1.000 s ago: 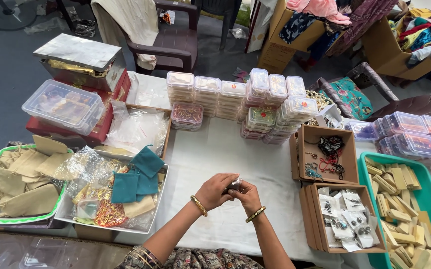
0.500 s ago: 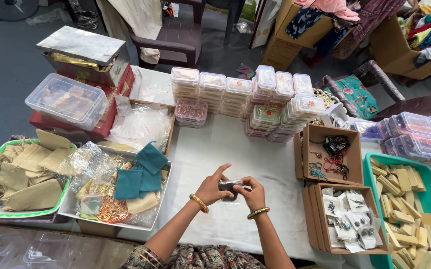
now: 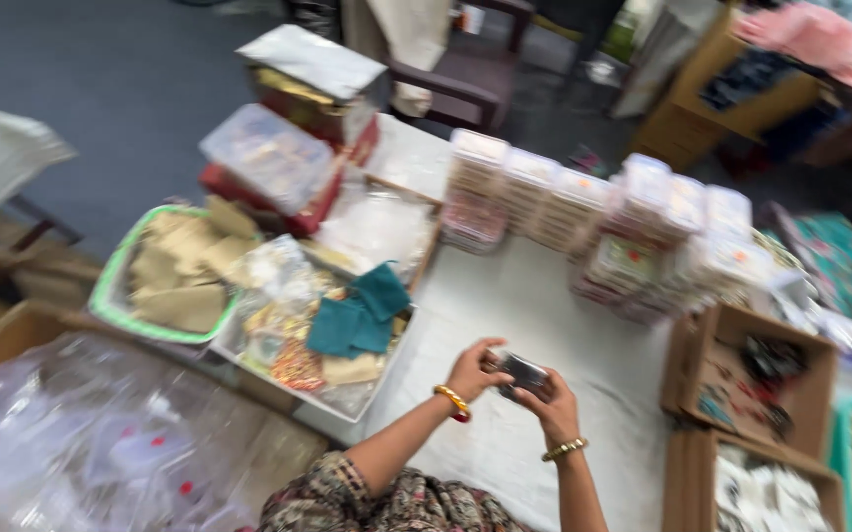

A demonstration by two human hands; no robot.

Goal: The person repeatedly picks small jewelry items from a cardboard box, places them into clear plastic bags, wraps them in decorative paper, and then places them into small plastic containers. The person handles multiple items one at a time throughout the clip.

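Down below, a wide worktop covered in white cloth [image 3: 544, 325] carries nearly everything. Behind it stand stacks of clear plastic boxes with lids [image 3: 593, 212], in a row, with small colourful bits inside that are too blurry to tell. On the left, a green-rimmed basket [image 3: 110, 286] holds flat tan card pieces. Just beside it, a shallow white tray [image 3: 342, 409] holds shiny packets, with teal felt pieces [image 3: 357, 315] lying on top. Behind these, a clear lidded tub [image 3: 268, 158] rests on red boxes, and a silver-topped box [image 3: 312, 61] sits further back. On the right, an open brown cardboard box [image 3: 751, 379] holds small dark and coloured things. A second brown cardboard box [image 3: 756, 488], closer in, holds white packets. Crinkly clear plastic bags [image 3: 81, 443] pile up at the lower left.

Both hands meet over the cloth near the middle. The left hand [image 3: 470, 371], with an orange bangle at the wrist, curls its fingers round one end of a small dark shiny packet [image 3: 521, 372]. The right hand [image 3: 556, 399], with a gold bracelet, pinches the other end. The packet is lifted off the cloth. Its long side runs left to right, tilted down a little toward the right.
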